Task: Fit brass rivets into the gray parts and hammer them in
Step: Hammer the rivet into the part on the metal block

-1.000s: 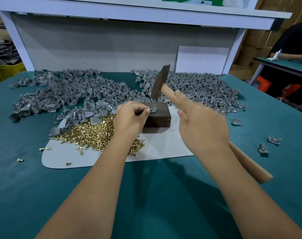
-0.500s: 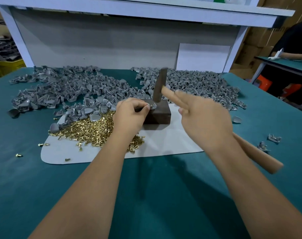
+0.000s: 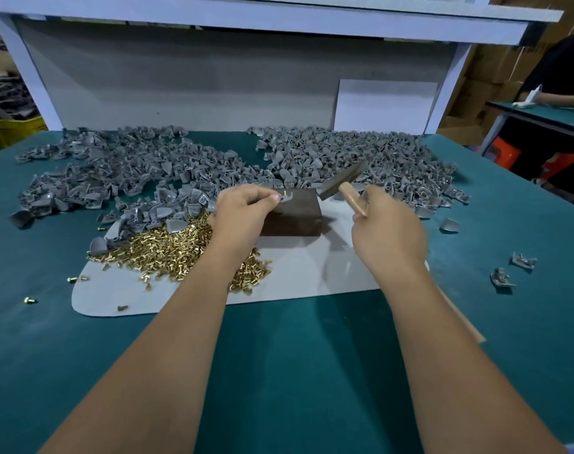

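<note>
Wooden handle (image 3: 353, 200) sits in the closed grip of the right hand (image 3: 388, 231), fingers wrapped round it with only a short length showing below the hammer head (image 3: 343, 179); a moment ago the head stood nearly upright over the block with the forefinger stretched along the handle, whereas now it has swung off to the right and tilted, blurred by motion, hanging just beyond the block's right edge and clear of the work; that reads to me as the rebound or lift-off after a blow rather than the wind-up, though I cannot tell whether the rivet is fully seated; the left hand (image 3: 243, 213) has kept its place, thumb and fingertips pinching the gray part (image 3: 286, 195) flat on top of the dark block (image 3: 294, 213), so the piece is still under work or about to be lifted off; outward from there, brass rivets (image 3: 168, 250) lie heaped on the pale mat (image 3: 298, 273) just left of the block, and unriveted gray parts are piled (image 3: 141, 168) across the back of the green worktop (image 3: 279, 371); two parts (image 3: 511, 268) lie well apart on the right, likely done ones; many remain.
</note>
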`<action>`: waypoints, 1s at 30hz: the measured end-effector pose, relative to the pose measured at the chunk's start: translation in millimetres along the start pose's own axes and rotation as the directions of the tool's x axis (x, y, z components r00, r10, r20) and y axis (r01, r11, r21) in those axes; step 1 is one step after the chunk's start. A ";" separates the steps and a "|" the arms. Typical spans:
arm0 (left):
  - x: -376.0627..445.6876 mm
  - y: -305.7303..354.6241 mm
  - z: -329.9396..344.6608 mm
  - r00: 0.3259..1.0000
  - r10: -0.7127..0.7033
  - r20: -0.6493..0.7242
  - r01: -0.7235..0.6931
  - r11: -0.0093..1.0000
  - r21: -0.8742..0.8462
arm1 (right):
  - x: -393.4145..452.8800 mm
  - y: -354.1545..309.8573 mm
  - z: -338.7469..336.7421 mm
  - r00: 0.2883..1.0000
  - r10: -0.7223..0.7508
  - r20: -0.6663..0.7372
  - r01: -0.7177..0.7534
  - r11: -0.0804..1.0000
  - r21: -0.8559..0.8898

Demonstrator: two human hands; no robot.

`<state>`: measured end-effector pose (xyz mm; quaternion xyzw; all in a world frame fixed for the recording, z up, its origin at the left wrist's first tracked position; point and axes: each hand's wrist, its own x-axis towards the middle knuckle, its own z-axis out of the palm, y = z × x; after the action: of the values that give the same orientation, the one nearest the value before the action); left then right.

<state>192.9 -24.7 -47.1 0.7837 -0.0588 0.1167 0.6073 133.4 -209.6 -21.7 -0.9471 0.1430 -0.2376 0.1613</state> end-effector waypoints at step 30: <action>-15.9 24.8 -10.4 0.968 0.250 0.009 -0.249 0.959 0.133 | 7.1 -20.0 21.6 0.996 0.091 0.004 -0.073 0.761 0.645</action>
<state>170.6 -21.8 -25.4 0.8083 -0.1467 0.1990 0.5343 154.0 -188.7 -29.4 -0.8238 0.0962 -0.2779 0.4846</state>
